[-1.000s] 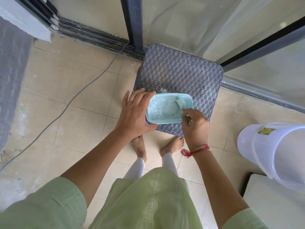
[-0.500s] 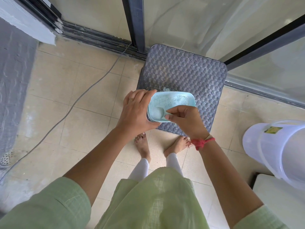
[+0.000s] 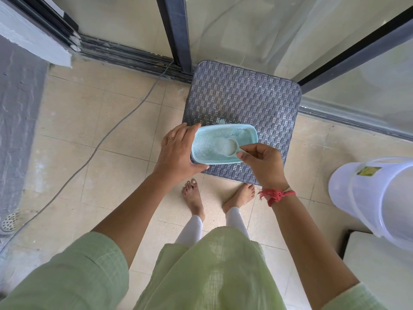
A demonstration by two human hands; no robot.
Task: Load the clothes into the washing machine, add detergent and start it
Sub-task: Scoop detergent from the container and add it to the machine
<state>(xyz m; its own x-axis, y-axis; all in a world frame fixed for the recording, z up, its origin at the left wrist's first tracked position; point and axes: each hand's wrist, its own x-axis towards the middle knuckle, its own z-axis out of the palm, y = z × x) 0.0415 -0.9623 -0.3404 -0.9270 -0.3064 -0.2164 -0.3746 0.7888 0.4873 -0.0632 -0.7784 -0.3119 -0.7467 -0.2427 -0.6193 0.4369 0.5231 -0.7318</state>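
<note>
- Left hand (image 3: 176,153) clasps the detergent tub (image 3: 206,153) by its left end, over the near edge of the woven stool (image 3: 243,97); probably light and rigid.
- Right hand (image 3: 261,164) pinches the handle of the scoop (image 3: 228,147), its bowl inside the tub; loose powder likely spills, so keep it level.

— What's different from half a second back?
— The right hand (image 3: 262,164) has drawn back off the blue tub (image 3: 251,132) to its near right corner; it was covering that half.
— And the scoop (image 3: 235,151)?
— It was dug in at the left end. Now its bowl sits mid-tub, heaped with white powder (image 3: 223,146). Lifted clear, I think, though that's hard to judge from above.
</note>
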